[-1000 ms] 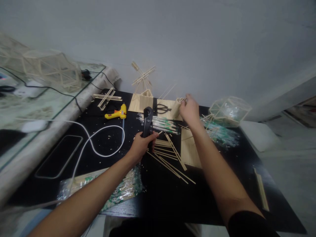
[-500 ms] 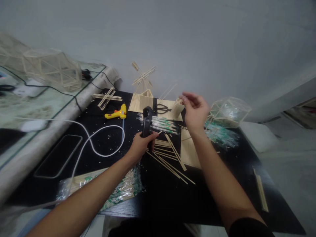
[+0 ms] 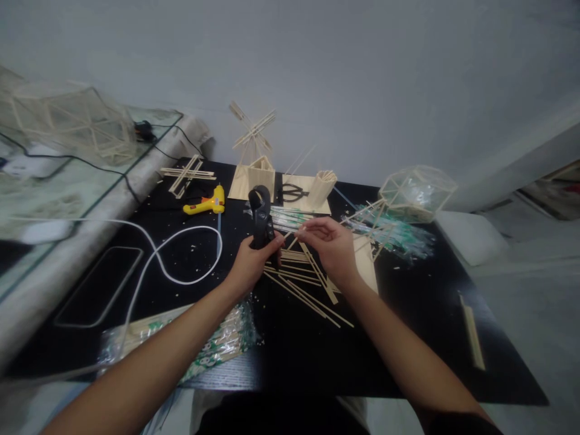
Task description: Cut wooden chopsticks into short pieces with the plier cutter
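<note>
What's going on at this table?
A person is working with thin wooden sticks. Their left hand grips a dark hand tool upright. Their right hand is close beside it, fingertips together; whether it pinches something small is unclear. Loose sticks lie below the hands on the black table. A yellow glue gun lies to the left, and a crossed-stick piece stands at the back near the wall.

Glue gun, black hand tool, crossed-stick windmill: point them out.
Glue gun [image 3: 212, 204], head view: yellow body near the trigger.
Black hand tool [image 3: 260, 227], head view: midsection below the curved end.
Crossed-stick windmill [image 3: 254, 128], head view: where the sticks cross.
</note>
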`<action>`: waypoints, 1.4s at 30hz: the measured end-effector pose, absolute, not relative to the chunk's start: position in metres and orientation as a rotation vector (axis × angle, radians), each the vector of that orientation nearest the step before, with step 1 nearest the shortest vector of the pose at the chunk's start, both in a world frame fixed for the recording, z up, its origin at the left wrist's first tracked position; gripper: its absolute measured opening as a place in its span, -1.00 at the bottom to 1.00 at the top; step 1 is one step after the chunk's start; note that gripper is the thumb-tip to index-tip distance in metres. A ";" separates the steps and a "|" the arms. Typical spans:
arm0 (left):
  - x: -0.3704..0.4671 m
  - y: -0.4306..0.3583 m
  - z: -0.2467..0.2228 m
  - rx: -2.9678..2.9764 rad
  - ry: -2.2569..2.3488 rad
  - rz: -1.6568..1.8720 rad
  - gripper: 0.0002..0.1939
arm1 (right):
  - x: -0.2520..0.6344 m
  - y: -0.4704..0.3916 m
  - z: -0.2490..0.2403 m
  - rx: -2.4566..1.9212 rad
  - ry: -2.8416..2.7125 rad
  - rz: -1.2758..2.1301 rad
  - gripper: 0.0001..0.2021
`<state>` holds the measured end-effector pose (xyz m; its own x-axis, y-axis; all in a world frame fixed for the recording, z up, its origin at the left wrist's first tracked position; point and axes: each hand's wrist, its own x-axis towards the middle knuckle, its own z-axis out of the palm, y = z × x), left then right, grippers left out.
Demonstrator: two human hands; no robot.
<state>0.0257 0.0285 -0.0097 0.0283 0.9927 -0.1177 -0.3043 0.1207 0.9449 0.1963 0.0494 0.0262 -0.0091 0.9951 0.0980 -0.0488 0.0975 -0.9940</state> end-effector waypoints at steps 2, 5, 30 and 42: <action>0.026 0.028 -0.010 0.910 1.025 1.241 -0.63 | 0.194 0.050 0.022 -1.098 -1.234 1.195 -0.67; 0.027 0.027 -0.010 0.940 1.049 1.241 -0.63 | 0.191 0.052 0.015 -1.071 -1.242 1.214 -0.65; 0.026 0.027 -0.001 1.115 1.131 1.248 -0.67 | 0.189 0.048 0.010 -1.007 -1.260 1.278 -0.77; 0.028 0.022 -0.004 1.180 1.254 1.324 -0.70 | 0.187 0.048 0.005 -1.037 -1.217 1.183 -0.71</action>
